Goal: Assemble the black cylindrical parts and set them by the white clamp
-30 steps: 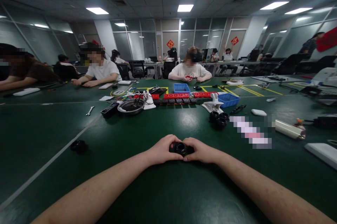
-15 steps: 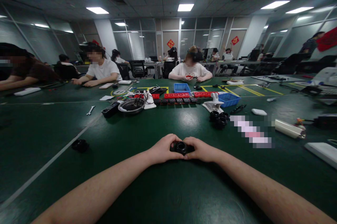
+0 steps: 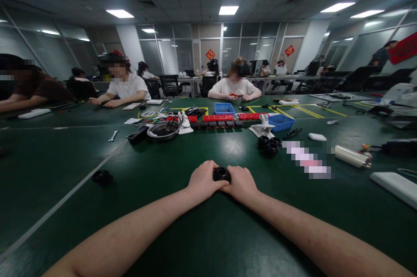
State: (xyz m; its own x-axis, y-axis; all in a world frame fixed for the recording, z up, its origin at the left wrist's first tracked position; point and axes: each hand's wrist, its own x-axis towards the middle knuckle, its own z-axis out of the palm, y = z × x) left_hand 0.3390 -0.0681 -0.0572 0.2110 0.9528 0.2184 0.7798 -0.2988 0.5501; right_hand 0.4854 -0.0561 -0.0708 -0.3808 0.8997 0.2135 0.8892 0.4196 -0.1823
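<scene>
Both hands grip a black ring [image 3: 222,179], hole upward, in the table's [image 3: 182,242] near half.
The left hand [image 3: 203,181] and right hand [image 3: 241,185] curl snugly round its sides, left thumb across the side facing the near edge; whether it touches the table cannot be told. The step looks like a two-handed hold for working the ring; the next move seems to call for even pressure, keeping it level. A black part [image 3: 102,177] lies toward the left edge; clustered rings [image 3: 269,145] sit toward the right.
</scene>
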